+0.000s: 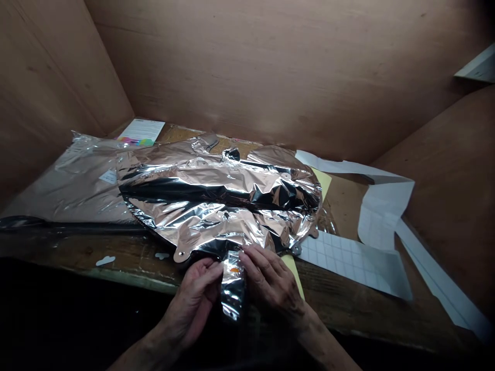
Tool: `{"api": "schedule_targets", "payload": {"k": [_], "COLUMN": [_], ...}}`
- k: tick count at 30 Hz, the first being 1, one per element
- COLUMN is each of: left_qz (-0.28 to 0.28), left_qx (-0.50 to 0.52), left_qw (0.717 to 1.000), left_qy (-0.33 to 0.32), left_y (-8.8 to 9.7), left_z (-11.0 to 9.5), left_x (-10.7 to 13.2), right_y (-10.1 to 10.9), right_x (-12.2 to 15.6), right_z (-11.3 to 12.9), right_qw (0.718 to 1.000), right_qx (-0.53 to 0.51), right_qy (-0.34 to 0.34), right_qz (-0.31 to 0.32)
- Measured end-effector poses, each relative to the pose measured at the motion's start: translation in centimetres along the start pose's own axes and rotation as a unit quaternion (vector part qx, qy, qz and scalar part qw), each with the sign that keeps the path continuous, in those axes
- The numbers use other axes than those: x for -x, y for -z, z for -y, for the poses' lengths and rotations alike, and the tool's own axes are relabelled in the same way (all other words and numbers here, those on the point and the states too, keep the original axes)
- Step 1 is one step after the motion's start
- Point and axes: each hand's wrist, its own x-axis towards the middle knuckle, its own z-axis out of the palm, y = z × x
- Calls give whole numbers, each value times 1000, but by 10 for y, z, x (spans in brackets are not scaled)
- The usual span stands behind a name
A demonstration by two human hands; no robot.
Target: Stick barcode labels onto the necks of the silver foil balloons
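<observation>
A large, flat, crinkled rose-gold foil balloon (pixel 216 201) lies on the wooden table (pixel 127 257). Its narrow filling neck (pixel 233 286) sticks out over the near edge toward me. My left hand (pixel 195 301) pinches the neck from the left side, fingers curled round it. My right hand (pixel 270 281) presses on the neck from the right, fingertips near a small label with an orange mark at the neck's base.
A clear plastic bag (pixel 73 180) lies at the left, a colourful printed card (pixel 141 131) behind it. White gridded backing sheets (pixel 356 260) and paper strips (pixel 386 206) spread at the right, a yellow sheet (pixel 296 273) under the balloon. Plywood walls close in three sides.
</observation>
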Motion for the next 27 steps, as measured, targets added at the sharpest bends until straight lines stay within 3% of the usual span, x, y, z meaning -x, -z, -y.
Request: {"api": "schedule_targets", "payload": {"k": [2, 4, 5, 7, 8, 9, 10, 11, 13, 15, 17, 19, 21, 23, 27], "left_qz": [-4, 26, 47, 72, 64, 52, 42, 35, 40, 59, 86, 125, 166, 202, 221], "left_qx": [7, 3, -8, -86, -156, -242, -336, -422, -538, -583, -606, -631, -659, -689, -735], "left_qw": [1000, 999, 998, 988, 975, 950, 908, 850, 719, 619, 567, 533, 498, 467, 439], "left_qy": [-9, -31, -51, -106, -145, -193, -248, -312, -438, -523, -551, -549, -538, -516, -467], "left_y": [-6, -11, -13, -13, -11, -9, -6, -2, 4, 9, 13, 17, 21, 24, 24], "left_z": [-8, -18, -22, -26, -26, -24, -21, -17, -11, -9, -10, -9, -5, 2, 16], "left_x": [0, -2, -3, -7, -10, -13, -16, -19, -24, -26, -24, -20, -15, -13, -18], "right_y": [4, 11, 15, 19, 18, 16, 11, 5, -8, -13, -3, 21, 46, 61, 52], "right_x": [-15, -44, -65, -114, -141, -165, -187, -203, -214, -193, -144, -82, -22, 25, 67], "right_z": [-12, -37, -54, -92, -111, -126, -138, -145, -143, -124, -95, -62, -31, -4, 26], "right_qw": [1000, 997, 989, 941, 921, 918, 934, 945, 946, 957, 979, 980, 971, 968, 973], "right_qx": [-11, -62, -101, -198, -215, -201, -148, -76, 13, 50, 36, -18, -34, -22, 13], "right_qy": [7, -1, -18, -51, -79, -116, -175, -242, -303, -281, -200, -196, -237, -249, -201], "right_qz": [7, 53, 105, 270, 316, 322, 276, 207, 114, 55, 10, -12, -23, 11, 109]}}
